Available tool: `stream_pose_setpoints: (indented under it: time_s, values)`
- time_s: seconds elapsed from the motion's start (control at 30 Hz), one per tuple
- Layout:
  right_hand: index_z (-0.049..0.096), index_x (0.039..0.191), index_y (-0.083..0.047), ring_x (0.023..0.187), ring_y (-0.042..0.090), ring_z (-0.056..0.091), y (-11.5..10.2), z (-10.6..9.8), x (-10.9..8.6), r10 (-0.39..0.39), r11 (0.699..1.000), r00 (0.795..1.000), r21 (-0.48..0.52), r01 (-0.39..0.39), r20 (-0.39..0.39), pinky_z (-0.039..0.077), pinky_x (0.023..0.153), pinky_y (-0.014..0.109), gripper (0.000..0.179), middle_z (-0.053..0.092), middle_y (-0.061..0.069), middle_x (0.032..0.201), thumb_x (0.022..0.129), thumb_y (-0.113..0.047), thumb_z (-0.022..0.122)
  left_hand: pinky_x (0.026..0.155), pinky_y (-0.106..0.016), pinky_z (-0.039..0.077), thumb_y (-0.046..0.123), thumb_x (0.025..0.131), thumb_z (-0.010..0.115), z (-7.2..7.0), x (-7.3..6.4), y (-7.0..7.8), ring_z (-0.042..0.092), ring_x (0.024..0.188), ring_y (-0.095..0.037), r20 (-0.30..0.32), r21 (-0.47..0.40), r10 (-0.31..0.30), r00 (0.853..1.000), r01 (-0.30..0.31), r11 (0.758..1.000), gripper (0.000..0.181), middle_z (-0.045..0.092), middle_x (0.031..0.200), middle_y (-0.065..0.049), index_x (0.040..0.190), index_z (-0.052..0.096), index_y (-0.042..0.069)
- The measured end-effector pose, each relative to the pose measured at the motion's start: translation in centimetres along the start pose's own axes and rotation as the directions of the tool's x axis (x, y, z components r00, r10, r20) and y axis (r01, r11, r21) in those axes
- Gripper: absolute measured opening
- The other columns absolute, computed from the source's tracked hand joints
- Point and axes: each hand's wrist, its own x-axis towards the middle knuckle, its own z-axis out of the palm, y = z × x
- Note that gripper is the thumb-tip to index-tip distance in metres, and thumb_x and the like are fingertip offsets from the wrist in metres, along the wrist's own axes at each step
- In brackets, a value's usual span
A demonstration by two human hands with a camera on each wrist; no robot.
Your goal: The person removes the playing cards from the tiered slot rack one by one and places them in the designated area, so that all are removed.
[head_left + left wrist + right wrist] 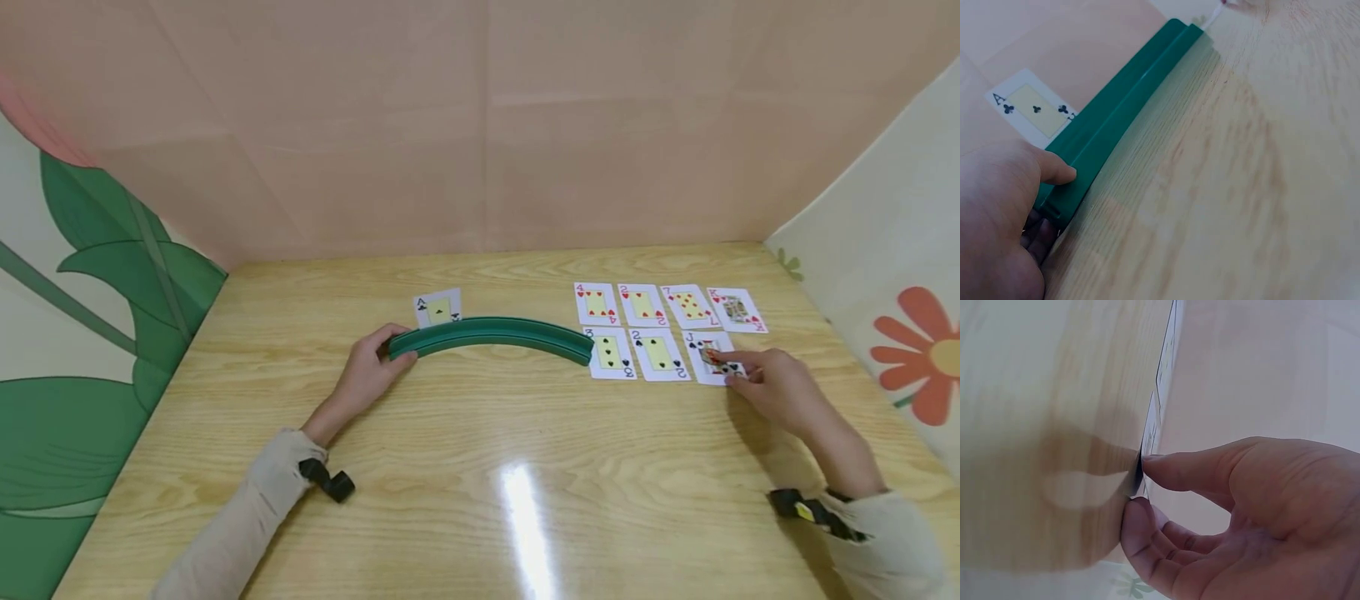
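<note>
My left hand (371, 362) grips the left end of a curved green playing card holder (491, 332), thumb on its front face in the left wrist view. An ace of clubs (433, 307) stands in the holder near that end, its lower edge hidden. Over at the right, my right hand (780, 387) pinches the lower right corner of a black jack playing card (708, 367). In the right wrist view the card's edge is lifted between thumb and fingers (1138, 528). The holder's right end touches or overlaps the black three (611, 354); I cannot tell which.
Beside the jack lies a black two (660, 354). Behind, a row holds the red four (595, 304), red two (641, 306), seven of diamonds (687, 306) and red king (737, 309). Painted side panels and a pinkish back wall (480, 167) enclose the wooden table (450, 467).
</note>
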Motion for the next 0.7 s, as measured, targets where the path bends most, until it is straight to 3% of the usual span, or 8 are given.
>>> stream_pose_setpoints:
  time_s: [0.13, 0.4, 0.57, 0.7]
  values:
    - [0.066, 0.121, 0.007, 0.070, 0.027, 0.063, -0.2, 0.1, 0.0, -0.039, 0.999, 0.999, -0.023, 0.038, -0.022, 0.045, 0.057, 0.034, 0.037, 0.068, 0.021, 0.080, 0.086, -0.002, 0.074, 0.086, -0.040, 0.047, 0.014, 0.093, 0.072, 0.0, 0.0, 0.0, 0.058, 0.097, -0.021, 0.000, -0.001, -0.004, 1.000, 0.004, 1.000, 0.024, 0.066, 0.111, -0.008, 0.116, 0.066, 0.010]
    - [0.068, 0.117, 0.007, 0.063, 0.020, 0.055, -0.9, 0.3, -0.3, -0.092, 0.995, 0.993, -0.051, 0.089, -0.079, 0.039, 0.055, 0.032, 0.036, 0.065, 0.011, 0.069, 0.082, 0.000, 0.075, 0.087, -0.040, 0.046, 0.014, 0.093, 0.071, -0.1, -0.1, -0.2, 0.058, 0.099, -0.021, 0.002, 0.011, -0.006, 1.000, 0.006, 1.000, 0.024, 0.066, 0.112, -0.007, 0.117, 0.066, 0.010]
    - [0.069, 0.114, 0.007, 0.066, 0.023, 0.049, -1.3, 0.4, -0.6, -0.123, 0.989, 0.985, -0.098, 0.112, -0.118, 0.036, 0.062, 0.037, 0.036, 0.047, -0.005, 0.051, 0.080, 0.001, 0.076, 0.087, -0.040, 0.046, 0.014, 0.093, 0.072, -0.1, -0.1, -0.1, 0.057, 0.098, -0.022, 0.005, 0.011, -0.002, 1.000, 0.002, 1.000, 0.025, 0.066, 0.112, -0.008, 0.117, 0.066, 0.009]
    - [0.068, 0.116, 0.007, 0.072, 0.029, 0.051, -1.3, 0.3, -0.7, -0.105, 0.989, 0.988, -0.116, 0.092, -0.111, 0.036, 0.064, 0.040, 0.035, 0.042, -0.005, 0.053, 0.082, -0.002, 0.075, 0.087, -0.040, 0.046, 0.014, 0.093, 0.072, 0.0, 0.0, -0.1, 0.057, 0.098, -0.021, 0.005, 0.006, -0.001, 1.000, 0.000, 1.000, 0.025, 0.066, 0.112, -0.007, 0.117, 0.066, 0.010]
